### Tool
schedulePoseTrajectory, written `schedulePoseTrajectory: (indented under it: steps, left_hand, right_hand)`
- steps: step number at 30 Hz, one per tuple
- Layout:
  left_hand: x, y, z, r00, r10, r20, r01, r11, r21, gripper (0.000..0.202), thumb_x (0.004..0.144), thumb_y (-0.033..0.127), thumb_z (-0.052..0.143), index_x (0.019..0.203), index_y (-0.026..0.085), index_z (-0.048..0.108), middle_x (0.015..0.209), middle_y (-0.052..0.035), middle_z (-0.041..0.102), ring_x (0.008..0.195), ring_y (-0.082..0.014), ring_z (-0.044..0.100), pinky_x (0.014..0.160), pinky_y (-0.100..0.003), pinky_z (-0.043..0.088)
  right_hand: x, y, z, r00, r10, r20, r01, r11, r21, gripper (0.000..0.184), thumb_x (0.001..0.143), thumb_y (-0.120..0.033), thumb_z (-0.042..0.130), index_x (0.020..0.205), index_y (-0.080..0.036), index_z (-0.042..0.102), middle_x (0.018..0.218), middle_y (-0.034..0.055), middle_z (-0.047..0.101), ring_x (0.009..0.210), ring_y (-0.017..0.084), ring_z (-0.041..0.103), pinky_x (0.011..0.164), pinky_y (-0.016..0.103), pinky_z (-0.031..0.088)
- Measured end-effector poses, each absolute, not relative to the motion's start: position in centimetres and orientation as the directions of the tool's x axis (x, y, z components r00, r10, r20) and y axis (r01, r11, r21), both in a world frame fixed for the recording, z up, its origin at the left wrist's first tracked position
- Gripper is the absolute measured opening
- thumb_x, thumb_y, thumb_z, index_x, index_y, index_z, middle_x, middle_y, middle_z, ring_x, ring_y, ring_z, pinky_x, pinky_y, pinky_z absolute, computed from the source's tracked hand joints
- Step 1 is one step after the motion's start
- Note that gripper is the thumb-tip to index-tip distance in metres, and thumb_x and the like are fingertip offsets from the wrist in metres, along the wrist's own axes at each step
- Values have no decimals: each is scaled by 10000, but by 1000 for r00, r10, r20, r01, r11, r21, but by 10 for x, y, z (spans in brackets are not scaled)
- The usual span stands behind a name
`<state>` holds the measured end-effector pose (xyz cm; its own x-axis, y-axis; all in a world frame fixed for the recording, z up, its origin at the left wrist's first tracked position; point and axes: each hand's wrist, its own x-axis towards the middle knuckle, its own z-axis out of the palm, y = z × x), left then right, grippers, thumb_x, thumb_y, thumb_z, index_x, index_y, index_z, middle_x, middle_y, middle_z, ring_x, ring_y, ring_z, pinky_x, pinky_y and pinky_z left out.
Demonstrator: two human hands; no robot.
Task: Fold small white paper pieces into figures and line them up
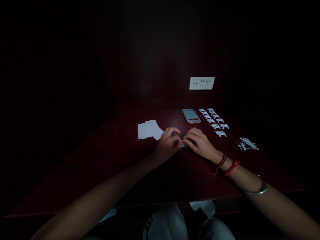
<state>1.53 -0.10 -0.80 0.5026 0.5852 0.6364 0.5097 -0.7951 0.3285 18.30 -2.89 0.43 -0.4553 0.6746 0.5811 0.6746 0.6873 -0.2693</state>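
Small paper piece [184, 144] near tabletop [120, 160] centre, mostly hidden, pinched between fingertips of left hand [168, 145] and right hand [200, 143], both curled close together.
Likely light, thin, floppy, easily creased or torn; best held by edges.
Paper sheets [148, 129] at 10 o'clock; phone [191, 116] at 12; folded pieces [215, 121] at 1; scraps [247, 144] at 3.
No readable writing; phone screen blurred.

I note a dim scene. At frame centre my left hand [168, 144] and right hand [200, 143] meet over a small white paper piece [184, 144] on the dark red counter [120, 156]; the light is too poor to tell whether either grips it. Blank sheets [148, 129] lie just left of the hands. A phone [191, 116] lies above them, with two rows of folded paper shapes [215, 121] to its right. Paper scraps [247, 144] sit at centre right, and a wall socket [201, 83] above.
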Motion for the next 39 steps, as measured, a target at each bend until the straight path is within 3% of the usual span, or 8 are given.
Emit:
schedulePoseTrajectory:
  steps: [3, 8, 10, 14, 18, 23, 28, 39]
  left_hand:
    - [14, 0, -6, 478, 617, 626, 504, -776, 380, 61, 699, 164, 515, 658, 178, 558, 997, -27, 449, 990, -179, 409, 859, -348, 346]
    - [4, 9, -5, 488, 669, 560, 518, -739, 432, 54, 662, 138, 532, 615, 164, 540, 983, -25, 444, 939, -165, 442, 840, -323, 357]
    - [1, 13, -7, 476, 682, 555, 534, -726, 434, 46, 670, 143, 524, 634, 166, 539, 961, -21, 445, 910, -155, 455, 823, -312, 366]
    - [2, 12, -11, 484, 653, 582, 559, -743, 368, 70, 727, 176, 485, 752, 182, 550, 981, -23, 441, 946, -157, 436, 844, -309, 351]
    - [5, 8, -15, 657, 572, 491, 510, -817, 269, 236, 743, 236, 514, 978, 218, 508, 1092, -26, 434, 1026, -169, 399, 873, -313, 330]
    - [5, 11, -19, 805, 475, 354, 420, -879, 225, 302, 797, 329, 463, 1086, 242, 456, 1052, -8, 522, 1015, -158, 436, 868, -313, 319]
    - [3, 12, -17, 815, 478, 328, 453, -878, 153, 270, 801, 376, 444, 1027, 240, 507, 975, -10, 565, 988, -175, 459, 842, -322, 319]
    - [9, 8, -20, 743, 532, 406, 519, -841, 153, 286, 804, 333, 463, 1058, 201, 472, 911, 1, 594, 932, -151, 477, 802, -295, 321]
  right_hand:
    - [182, -30, 6, -399, 684, 610, 660, 676, -327, 147, 813, -228, 381, 734, -177, 494, 738, 40, 477, 736, 155, 430, 701, 289, 345]
    - [198, -18, 4, -125, 708, 695, 649, 588, -483, 142, 808, -228, 362, 707, -175, 445, 723, 26, 461, 697, 135, 446, 651, 255, 356]
    - [207, -9, -3, -100, 769, 632, 638, 537, -552, 141, 793, -241, 377, 700, -172, 459, 696, 12, 479, 660, 125, 460, 618, 243, 364]
    - [216, 4, -19, -99, 922, 375, 660, 342, -669, 142, 728, -258, 446, 654, -160, 516, 605, -4, 527, 564, 113, 483, 532, 223, 368]
    - [213, 3, -21, -181, 952, 247, 711, 300, -637, 120, 699, -238, 488, 710, -162, 580, 644, 7, 585, 576, 110, 519, 547, 221, 381]
    - [213, -7, -13, -339, 884, 321, 767, 457, -451, 204, 732, -315, 499, 832, -162, 592, 734, 41, 580, 672, 132, 526, 629, 252, 391]
    - [218, -15, -4, -559, 784, 270, 682, 620, -389, 430, 655, -439, 577, 981, -159, 558, 812, 53, 550, 728, 143, 502, 651, 258, 395]
    - [208, -16, -3, -558, 777, 290, 671, 628, -394, 224, 806, -245, 400, 804, -156, 606, 752, 41, 589, 691, 118, 529, 664, 233, 382]
